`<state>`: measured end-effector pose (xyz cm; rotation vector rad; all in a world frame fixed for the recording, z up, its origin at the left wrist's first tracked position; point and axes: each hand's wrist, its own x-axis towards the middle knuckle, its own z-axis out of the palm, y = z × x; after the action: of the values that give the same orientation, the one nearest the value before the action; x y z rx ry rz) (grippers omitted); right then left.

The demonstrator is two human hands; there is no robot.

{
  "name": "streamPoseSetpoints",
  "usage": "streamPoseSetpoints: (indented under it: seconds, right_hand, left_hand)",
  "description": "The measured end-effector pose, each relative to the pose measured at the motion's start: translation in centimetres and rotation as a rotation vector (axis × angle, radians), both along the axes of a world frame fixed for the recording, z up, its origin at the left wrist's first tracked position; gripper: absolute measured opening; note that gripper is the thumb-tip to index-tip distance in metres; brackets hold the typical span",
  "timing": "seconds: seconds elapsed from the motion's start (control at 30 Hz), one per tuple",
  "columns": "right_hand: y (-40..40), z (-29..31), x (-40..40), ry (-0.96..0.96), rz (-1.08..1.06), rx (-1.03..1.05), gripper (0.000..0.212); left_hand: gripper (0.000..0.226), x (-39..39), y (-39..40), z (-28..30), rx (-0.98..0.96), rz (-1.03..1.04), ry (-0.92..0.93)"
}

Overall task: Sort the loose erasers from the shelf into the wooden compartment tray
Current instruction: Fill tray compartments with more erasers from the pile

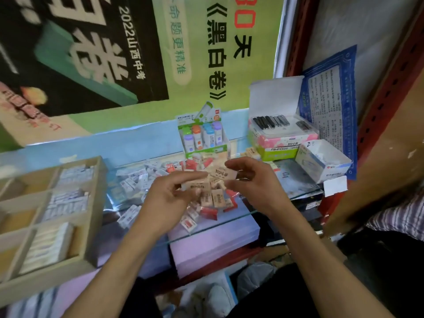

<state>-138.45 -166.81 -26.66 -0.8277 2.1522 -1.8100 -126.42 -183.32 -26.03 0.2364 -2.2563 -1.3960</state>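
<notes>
The left hand [171,193] pinches one tan eraser [195,186]; the right hand [250,180] pinches another [223,173], above the loose erasers [142,177] on the glass shelf [229,220]. At nine o'clock, the wooden tray [94,212] shows three compartments of white erasers. At one o'clock, a green box [278,152] reads "FIIHFIO"

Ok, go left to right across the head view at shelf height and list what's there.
Wooden compartment tray → pile of white erasers → left hand gripping a tan eraser → right hand pinching another tan eraser → open white carton.
</notes>
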Motion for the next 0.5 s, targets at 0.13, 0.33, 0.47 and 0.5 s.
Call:
streamPoseSetpoints:
  seconds: [0.13, 0.33, 0.47, 0.5]
  right_hand:
    - [-2.3, 1.1, 2.1, 0.012, 0.134, -0.01, 0.034]
    - [-6.8, 2.0, 6.0, 0.097, 0.35, -0.025, 0.034]
    - [-10.0, 2.4, 8.5, 0.171, 0.428, -0.015, 0.035]
    - [-10.7, 2.5, 9.3, 0.215, 0.444, -0.004, 0.034]
  left_hand:
    - [0.038, 3.8, -1.7, 0.1, 0.111, 0.042, 0.023]
    - [0.046, 8.8, -4.4, -0.3, 0.14, 0.132, 0.06]
    - [0.048, 12.1, -6.0, -1.0, 0.144, 0.263, 0.147]
    - [0.045, 13.0, -6.4, -1.1, 0.17, 0.31, 0.184]
